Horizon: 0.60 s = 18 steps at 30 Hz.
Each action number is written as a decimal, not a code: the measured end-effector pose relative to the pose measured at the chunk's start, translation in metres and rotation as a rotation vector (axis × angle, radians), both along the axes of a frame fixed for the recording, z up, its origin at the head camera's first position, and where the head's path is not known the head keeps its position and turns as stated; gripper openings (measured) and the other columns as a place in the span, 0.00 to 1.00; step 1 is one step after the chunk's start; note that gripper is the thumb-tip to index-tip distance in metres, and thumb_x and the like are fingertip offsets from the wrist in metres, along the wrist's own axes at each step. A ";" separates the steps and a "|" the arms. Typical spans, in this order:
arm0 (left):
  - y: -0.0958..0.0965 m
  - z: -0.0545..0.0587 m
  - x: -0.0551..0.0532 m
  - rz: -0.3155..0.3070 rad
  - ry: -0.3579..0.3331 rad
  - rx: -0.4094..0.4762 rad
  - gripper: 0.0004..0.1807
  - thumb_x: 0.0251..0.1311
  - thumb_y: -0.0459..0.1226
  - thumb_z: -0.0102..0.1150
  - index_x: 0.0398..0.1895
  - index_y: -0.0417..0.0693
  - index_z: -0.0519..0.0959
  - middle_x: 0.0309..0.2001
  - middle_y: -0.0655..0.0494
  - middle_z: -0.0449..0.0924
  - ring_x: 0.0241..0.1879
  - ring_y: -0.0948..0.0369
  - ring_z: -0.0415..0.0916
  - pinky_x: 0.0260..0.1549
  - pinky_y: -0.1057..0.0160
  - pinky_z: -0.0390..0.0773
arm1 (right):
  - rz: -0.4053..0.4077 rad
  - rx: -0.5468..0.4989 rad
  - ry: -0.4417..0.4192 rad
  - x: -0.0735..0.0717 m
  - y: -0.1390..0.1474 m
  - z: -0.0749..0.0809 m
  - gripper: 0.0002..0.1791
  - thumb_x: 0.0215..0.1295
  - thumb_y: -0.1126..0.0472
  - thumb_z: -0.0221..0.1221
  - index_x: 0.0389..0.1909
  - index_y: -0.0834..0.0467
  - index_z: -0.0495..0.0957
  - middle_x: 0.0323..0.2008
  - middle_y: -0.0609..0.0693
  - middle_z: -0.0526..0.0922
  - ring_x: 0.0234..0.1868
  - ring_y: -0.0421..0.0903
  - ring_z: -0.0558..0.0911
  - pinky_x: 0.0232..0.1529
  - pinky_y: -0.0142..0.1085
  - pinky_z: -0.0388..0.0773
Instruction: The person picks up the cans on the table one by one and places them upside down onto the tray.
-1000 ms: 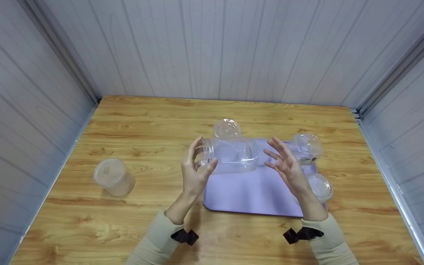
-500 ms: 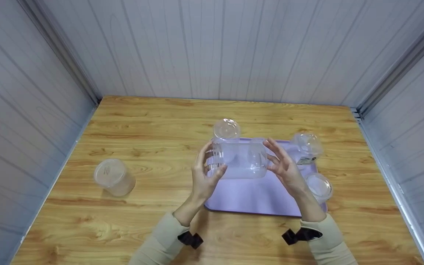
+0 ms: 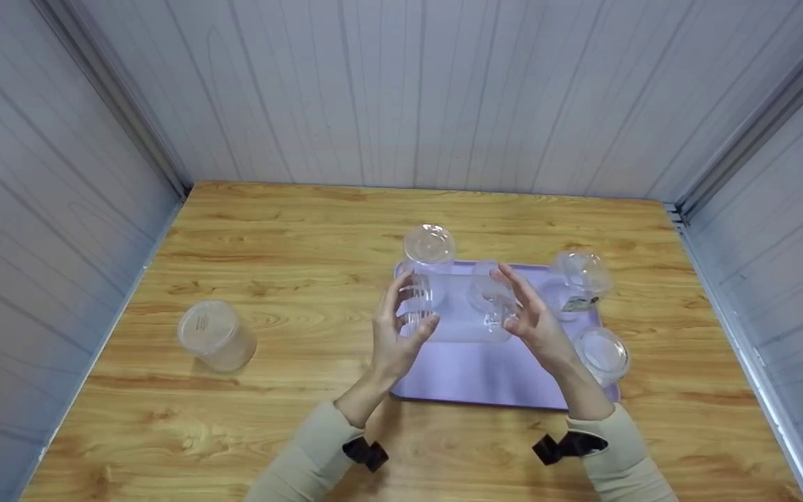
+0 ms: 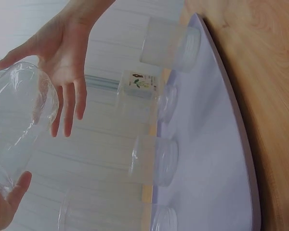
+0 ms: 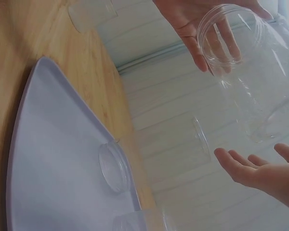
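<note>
A clear plastic jar [image 3: 461,307] with a threaded mouth lies sideways in the air above the lilac tray [image 3: 485,380], its mouth toward the left. My left hand [image 3: 396,341] grips it around the mouth end, thumb on the near side and fingers on the far side. At the base end, my right hand [image 3: 537,324] holds it, thumb on the near side and fingers on the far side. In the left wrist view, part of the right hand [image 4: 67,57] shows through the jar wall [image 4: 19,115]. Nothing is visible inside the jar.
More clear jars stand around the tray: one at the far side [image 3: 429,245], a labelled jar [image 3: 583,275] at the far right corner and a jar [image 3: 603,355] at the near right. A cloudy jar [image 3: 217,335] stands on the wooden table, left. Pale walls enclose three sides.
The left hand has carried the jar rightward and slightly nearer. The right hand, apart from the jar one second ago, has closed around its base end. The other jars have not moved.
</note>
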<state>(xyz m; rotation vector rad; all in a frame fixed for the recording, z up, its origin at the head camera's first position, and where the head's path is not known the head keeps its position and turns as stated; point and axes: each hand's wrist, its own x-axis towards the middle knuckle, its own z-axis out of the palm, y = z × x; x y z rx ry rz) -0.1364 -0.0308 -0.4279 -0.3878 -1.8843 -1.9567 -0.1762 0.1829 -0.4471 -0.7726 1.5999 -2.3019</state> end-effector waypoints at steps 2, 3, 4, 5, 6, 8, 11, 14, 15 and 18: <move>0.000 0.000 0.000 -0.004 0.006 -0.002 0.39 0.46 0.44 0.59 0.57 0.26 0.59 0.46 0.28 0.64 0.44 0.39 0.67 0.33 0.48 0.76 | 0.002 0.008 -0.003 0.000 0.000 0.000 0.45 0.53 0.61 0.61 0.67 0.61 0.44 0.66 0.63 0.45 0.61 0.66 0.53 0.48 0.35 0.69; 0.001 0.000 0.000 -0.006 0.012 -0.003 0.39 0.46 0.43 0.59 0.57 0.26 0.59 0.46 0.28 0.64 0.44 0.39 0.67 0.33 0.48 0.76 | 0.001 0.014 -0.003 0.000 0.000 0.000 0.45 0.54 0.61 0.61 0.67 0.61 0.44 0.65 0.62 0.46 0.61 0.66 0.53 0.50 0.37 0.69; 0.001 0.000 0.000 -0.006 0.017 -0.005 0.38 0.46 0.43 0.58 0.56 0.25 0.59 0.45 0.29 0.65 0.44 0.40 0.67 0.32 0.49 0.76 | -0.002 0.024 -0.002 0.000 0.000 0.000 0.45 0.54 0.61 0.61 0.67 0.61 0.44 0.65 0.61 0.47 0.60 0.66 0.54 0.51 0.39 0.68; 0.002 0.001 0.000 -0.005 0.022 -0.008 0.38 0.46 0.42 0.58 0.56 0.25 0.59 0.45 0.30 0.65 0.44 0.41 0.68 0.32 0.50 0.77 | -0.005 0.033 0.000 0.000 0.000 0.001 0.44 0.54 0.61 0.61 0.67 0.61 0.44 0.65 0.62 0.46 0.60 0.66 0.55 0.53 0.42 0.67; 0.002 0.001 0.000 -0.002 0.026 -0.012 0.38 0.46 0.42 0.58 0.56 0.25 0.59 0.45 0.31 0.66 0.43 0.42 0.68 0.32 0.51 0.77 | -0.006 0.041 0.004 0.000 0.000 0.001 0.44 0.55 0.62 0.60 0.67 0.61 0.44 0.65 0.64 0.45 0.60 0.67 0.54 0.54 0.44 0.66; 0.003 0.001 0.000 -0.001 0.031 -0.014 0.37 0.45 0.41 0.58 0.56 0.26 0.60 0.45 0.32 0.66 0.43 0.45 0.69 0.32 0.53 0.78 | -0.005 0.051 0.012 0.000 0.000 0.002 0.44 0.55 0.62 0.60 0.67 0.61 0.45 0.64 0.66 0.44 0.60 0.67 0.55 0.55 0.48 0.63; 0.005 0.000 -0.001 -0.006 0.031 -0.011 0.37 0.45 0.41 0.57 0.56 0.26 0.59 0.46 0.33 0.65 0.43 0.46 0.68 0.32 0.54 0.78 | 0.006 0.052 0.020 0.001 0.000 0.003 0.44 0.55 0.60 0.60 0.67 0.61 0.45 0.63 0.69 0.42 0.59 0.68 0.55 0.55 0.51 0.62; 0.006 -0.001 -0.001 -0.017 0.033 0.002 0.38 0.46 0.43 0.57 0.57 0.26 0.59 0.47 0.32 0.64 0.44 0.46 0.68 0.33 0.51 0.77 | 0.018 0.048 0.020 0.001 -0.001 0.003 0.45 0.55 0.58 0.61 0.67 0.61 0.44 0.63 0.69 0.43 0.60 0.68 0.55 0.53 0.55 0.63; 0.007 -0.001 -0.001 -0.017 0.036 0.004 0.39 0.46 0.44 0.58 0.57 0.26 0.59 0.46 0.32 0.64 0.44 0.45 0.68 0.34 0.50 0.77 | 0.022 0.048 0.020 0.001 -0.001 0.003 0.44 0.55 0.58 0.60 0.67 0.61 0.44 0.63 0.68 0.45 0.59 0.67 0.56 0.52 0.56 0.63; 0.008 -0.001 -0.002 -0.016 0.048 0.007 0.40 0.46 0.46 0.58 0.56 0.25 0.59 0.45 0.31 0.66 0.43 0.45 0.68 0.33 0.47 0.76 | 0.032 0.044 0.016 0.002 -0.001 0.004 0.44 0.56 0.60 0.60 0.67 0.61 0.44 0.63 0.64 0.50 0.59 0.67 0.58 0.49 0.57 0.66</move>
